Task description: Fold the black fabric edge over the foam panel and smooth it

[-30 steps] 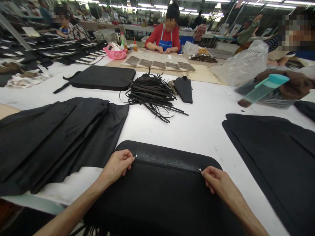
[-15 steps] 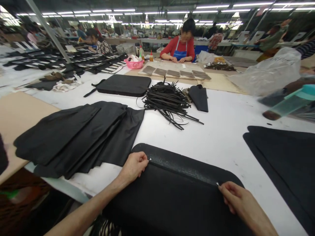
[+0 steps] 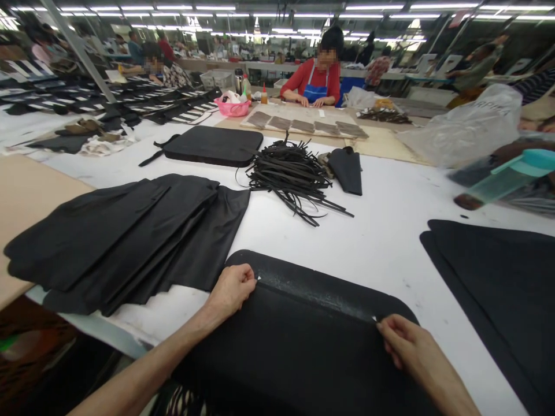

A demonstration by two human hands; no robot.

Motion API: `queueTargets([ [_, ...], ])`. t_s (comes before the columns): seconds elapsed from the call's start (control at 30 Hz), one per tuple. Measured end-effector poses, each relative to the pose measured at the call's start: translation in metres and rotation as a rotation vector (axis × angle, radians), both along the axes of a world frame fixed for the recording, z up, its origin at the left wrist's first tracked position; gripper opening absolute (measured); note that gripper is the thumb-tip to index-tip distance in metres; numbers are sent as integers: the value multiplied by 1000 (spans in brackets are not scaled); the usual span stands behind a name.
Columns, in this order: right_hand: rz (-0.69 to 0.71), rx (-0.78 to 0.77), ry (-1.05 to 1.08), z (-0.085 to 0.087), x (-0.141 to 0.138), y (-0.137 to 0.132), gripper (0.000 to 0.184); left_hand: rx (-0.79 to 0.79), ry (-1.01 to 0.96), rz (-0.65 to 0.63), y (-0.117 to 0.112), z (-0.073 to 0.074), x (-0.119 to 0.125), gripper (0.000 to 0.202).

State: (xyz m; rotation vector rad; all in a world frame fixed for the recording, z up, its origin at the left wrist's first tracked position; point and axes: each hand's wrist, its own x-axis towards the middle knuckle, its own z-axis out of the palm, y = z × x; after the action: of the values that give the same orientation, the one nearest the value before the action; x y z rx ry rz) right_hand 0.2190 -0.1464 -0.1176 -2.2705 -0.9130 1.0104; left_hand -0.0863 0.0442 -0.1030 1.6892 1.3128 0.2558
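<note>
In front of me lies a black rounded-corner panel [image 3: 303,358] of leather-like material, its near end running over the table edge. A shiny, streaked strip [image 3: 312,292] crosses it near the far edge. My left hand [image 3: 236,286] is closed in a pinch at the left end of the line below this strip. At the right end, my right hand [image 3: 405,341] pinches the same line between thumb and forefinger. A small white tip shows at each hand's fingertips; I cannot tell what these are.
Overlapping black pieces [image 3: 130,231] lie at left, more black panels [image 3: 494,277] at right. Beyond are a pile of black strips [image 3: 290,173], a padded black slab [image 3: 212,144], and a teal-lidded bottle [image 3: 498,179]. A co-worker in red [image 3: 318,81] sits across the table.
The whole view has shifted slightly, with things sitting a little further left. Both hands keep their pinch at the same places on the black panel.
</note>
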Motion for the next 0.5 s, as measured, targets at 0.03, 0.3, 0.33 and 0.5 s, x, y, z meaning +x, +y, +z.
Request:
queueTargets([
  [0.03, 3, 0, -4, -2, 0, 0, 28, 6, 12, -6, 0, -1, 0, 9],
  [0.3, 39, 17, -88, -11, 0, -3, 29, 121, 164, -78, 1, 2, 1, 11],
  [0.33, 35, 19, -87, -11, -1, -3, 28, 162, 191, -84, 0, 5, 1, 10],
  [0.5, -16, 20, -111, -4, -7, 0, 23, 488, 350, -197, -15, 8, 2, 9],
])
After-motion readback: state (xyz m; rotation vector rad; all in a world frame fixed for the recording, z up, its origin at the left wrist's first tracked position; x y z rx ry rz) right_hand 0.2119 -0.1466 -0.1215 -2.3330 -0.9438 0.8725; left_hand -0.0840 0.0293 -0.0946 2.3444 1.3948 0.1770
